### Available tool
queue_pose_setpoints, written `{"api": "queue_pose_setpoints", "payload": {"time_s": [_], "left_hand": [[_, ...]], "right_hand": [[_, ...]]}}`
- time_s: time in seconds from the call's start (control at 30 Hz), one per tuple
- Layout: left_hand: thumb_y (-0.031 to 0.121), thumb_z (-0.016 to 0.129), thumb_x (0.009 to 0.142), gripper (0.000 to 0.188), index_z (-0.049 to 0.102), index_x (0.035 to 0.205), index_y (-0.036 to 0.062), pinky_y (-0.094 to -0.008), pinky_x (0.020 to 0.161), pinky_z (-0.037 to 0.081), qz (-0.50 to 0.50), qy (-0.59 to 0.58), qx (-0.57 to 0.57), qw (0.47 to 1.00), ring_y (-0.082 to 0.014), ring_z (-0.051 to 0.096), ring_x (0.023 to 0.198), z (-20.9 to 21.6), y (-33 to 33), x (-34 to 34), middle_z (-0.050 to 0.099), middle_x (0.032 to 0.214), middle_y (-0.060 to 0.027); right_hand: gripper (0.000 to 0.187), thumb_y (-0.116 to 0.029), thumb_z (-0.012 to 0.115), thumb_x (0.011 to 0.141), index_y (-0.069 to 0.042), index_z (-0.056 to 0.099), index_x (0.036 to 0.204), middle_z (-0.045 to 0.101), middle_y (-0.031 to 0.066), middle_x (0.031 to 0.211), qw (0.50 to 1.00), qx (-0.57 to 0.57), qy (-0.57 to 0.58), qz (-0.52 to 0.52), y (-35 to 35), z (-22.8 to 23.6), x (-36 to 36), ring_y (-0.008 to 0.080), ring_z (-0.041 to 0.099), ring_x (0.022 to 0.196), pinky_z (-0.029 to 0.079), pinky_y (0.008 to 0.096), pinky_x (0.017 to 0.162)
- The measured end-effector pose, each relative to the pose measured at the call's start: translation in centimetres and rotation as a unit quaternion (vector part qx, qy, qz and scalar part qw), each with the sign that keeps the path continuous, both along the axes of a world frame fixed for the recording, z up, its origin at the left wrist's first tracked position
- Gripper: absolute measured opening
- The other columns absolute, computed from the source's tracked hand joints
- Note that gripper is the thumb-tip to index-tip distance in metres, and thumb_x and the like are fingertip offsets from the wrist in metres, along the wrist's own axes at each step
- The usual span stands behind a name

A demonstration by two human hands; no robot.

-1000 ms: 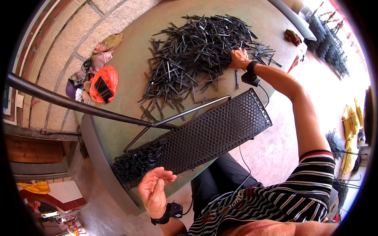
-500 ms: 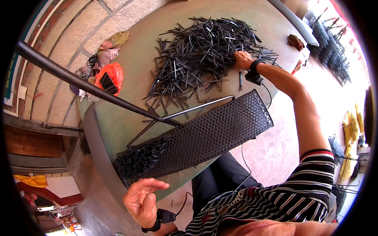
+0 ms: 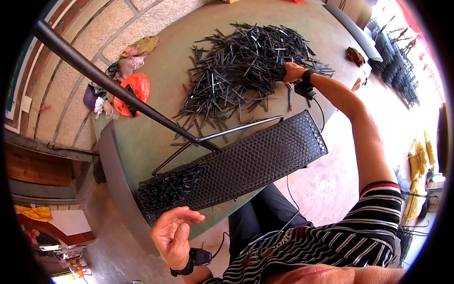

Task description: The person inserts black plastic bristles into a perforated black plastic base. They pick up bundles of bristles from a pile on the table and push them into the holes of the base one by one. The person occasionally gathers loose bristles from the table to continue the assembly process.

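A long black perforated broom head [image 3: 255, 156] lies slantwise across the near part of the table, its surface full of small round holes. Dense black bristle tufts [image 3: 170, 187] fill its left end. Just below that end, my left hand [image 3: 174, 234] hovers with fingers stretched out and thumb apart, holding nothing. Farther off spreads a big pile of thin black bristle strips [image 3: 246, 66]. My right hand [image 3: 294, 73] is at the pile's right edge, its fingers curled in; whatever is between them is hidden.
A dark broom handle [image 3: 113, 87] rises toward the upper left, joined to the head by a metal brace [image 3: 241, 128]. On the green table [image 3: 170, 71] lie a red plastic bag [image 3: 138, 92] and crumpled cloths [image 3: 132, 61]. Cables run from both wrist devices.
My right hand has turned slightly at the pile's edge, its fingers more curled. My left hand stays nearly still beside the broom head. The view has shifted a little.
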State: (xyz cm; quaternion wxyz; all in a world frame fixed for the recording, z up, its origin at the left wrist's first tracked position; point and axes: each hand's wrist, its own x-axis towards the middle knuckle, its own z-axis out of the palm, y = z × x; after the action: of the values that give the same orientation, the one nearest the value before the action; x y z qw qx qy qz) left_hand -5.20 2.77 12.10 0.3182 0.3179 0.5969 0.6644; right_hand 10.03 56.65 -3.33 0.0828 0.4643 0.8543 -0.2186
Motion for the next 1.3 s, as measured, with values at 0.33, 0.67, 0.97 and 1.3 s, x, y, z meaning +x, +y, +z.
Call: {"api": "queue_pose_setpoints", "payload": {"time_s": [0.33, 0.67, 0.97, 1.3], "left_hand": [[-0.003, 0.059, 0.082, 0.031, 0.055, 0.112, -0.0076, -0.0333, 0.082, 0.051, -0.215, -0.048, -0.007, 0.975, -0.0234, 0.064, 0.088, 3.7, 4.1, 3.3, 0.063, 0.095, -0.0166], [0.013, 0.059, 0.086, 0.051, 0.037, 0.131, -0.0011, -0.0414, 0.085, 0.047, -0.209, -0.367, -0.031, 0.906, -0.0288, 0.055, 0.104, -3.2, 20.8, 6.7, 0.054, 0.112, -0.0152], [0.065, 0.066, 0.070, 0.074, 0.048, 0.119, 0.0142, -0.0352, 0.077, 0.040, -0.156, -0.375, -0.005, 0.914, -0.0189, 0.052, 0.095, -4.0, 33.7, 5.9, 0.055, 0.110, -0.0061], [0.050, 0.065, 0.079, 0.036, 0.054, 0.081, 0.0153, -0.0471, 0.094, 0.039, 0.012, -0.510, 0.128, 0.851, -0.0241, 0.056, 0.095, -8.5, 38.9, 1.1, 0.061, 0.091, -0.0039]], "right_hand": [[0.033, -0.005, 0.066, 0.050, -0.008, 0.065, 0.083, 0.064, 0.0154, 0.085, 0.934, 0.208, -0.193, 0.217, -0.5, 7.8, 0.9, 0.0326, 0.063, 0.087, 0.051, 0.0418, 0.068], [0.019, -0.006, 0.057, 0.065, -0.004, 0.060, 0.083, 0.062, 0.0181, 0.084, 0.927, 0.320, 0.000, 0.196, -4.2, 13.5, 1.5, 0.0363, 0.061, 0.084, 0.049, 0.0451, 0.070], [0.017, -0.015, 0.051, 0.083, 0.002, 0.047, 0.081, 0.060, 0.0219, 0.071, 0.904, 0.369, 0.140, 0.167, -12.2, 14.6, -1.4, 0.0388, 0.061, 0.066, 0.046, 0.0470, 0.054], [0.024, -0.012, 0.053, 0.079, -0.003, 0.050, 0.101, 0.053, 0.0077, 0.083, 0.702, 0.590, 0.199, 0.347, -13.1, 11.1, -4.2, 0.0229, 0.052, 0.080, 0.040, 0.0419, 0.081]]}}
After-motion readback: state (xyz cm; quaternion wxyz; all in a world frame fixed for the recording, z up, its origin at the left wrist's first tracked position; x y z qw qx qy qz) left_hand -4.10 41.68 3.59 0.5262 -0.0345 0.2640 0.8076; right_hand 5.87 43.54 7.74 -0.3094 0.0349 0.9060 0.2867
